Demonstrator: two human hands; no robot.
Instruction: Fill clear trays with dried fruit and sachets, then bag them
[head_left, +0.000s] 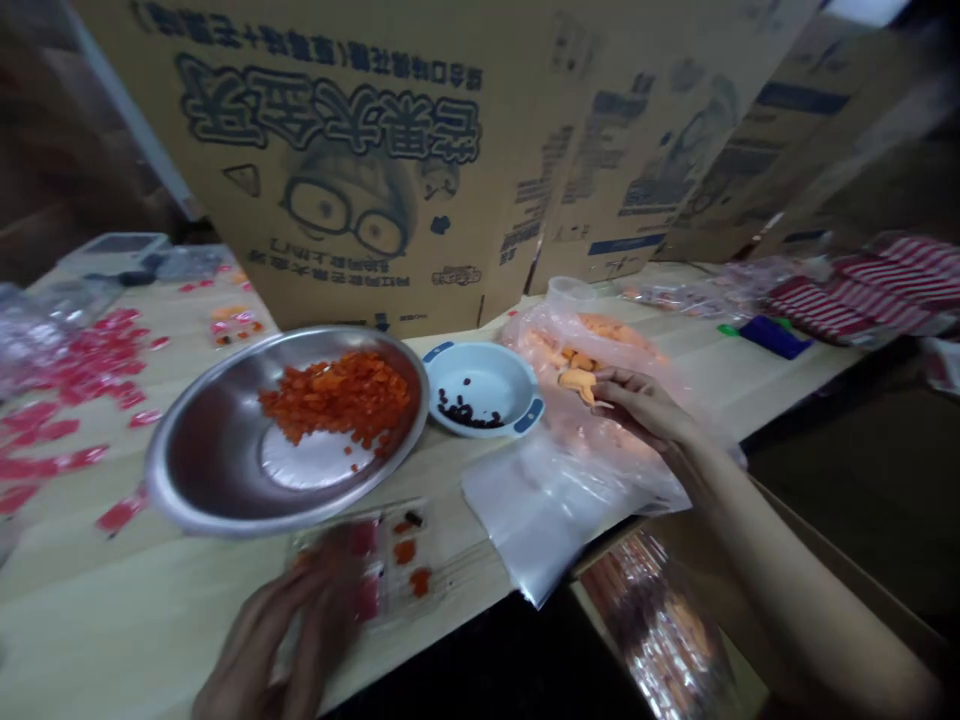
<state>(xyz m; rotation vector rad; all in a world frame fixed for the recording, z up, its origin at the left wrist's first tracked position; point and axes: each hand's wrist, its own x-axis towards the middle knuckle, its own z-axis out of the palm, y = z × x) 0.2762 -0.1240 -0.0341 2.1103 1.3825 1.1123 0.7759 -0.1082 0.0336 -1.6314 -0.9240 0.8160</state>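
Note:
My right hand pinches a small orange piece above an open plastic bag of similar orange pieces. At the front edge, my left hand rests over the left part of a clear tray; its fingers are smeared by motion, so any hold is unclear. The tray shows red-pink pieces, orange-red bits and a dark piece in its compartments. Behind it stands a steel bowl with small orange-red cubes. Beside the bowl, a light blue dish holds small dark pieces.
Tall cardboard boxes stand behind the bowls. Red packets lie scattered at the left. Clear plastic sheets overlap the front edge. Striped red-white packs and a dark blue item lie at the right. Below, a box holds shiny wrapped packs.

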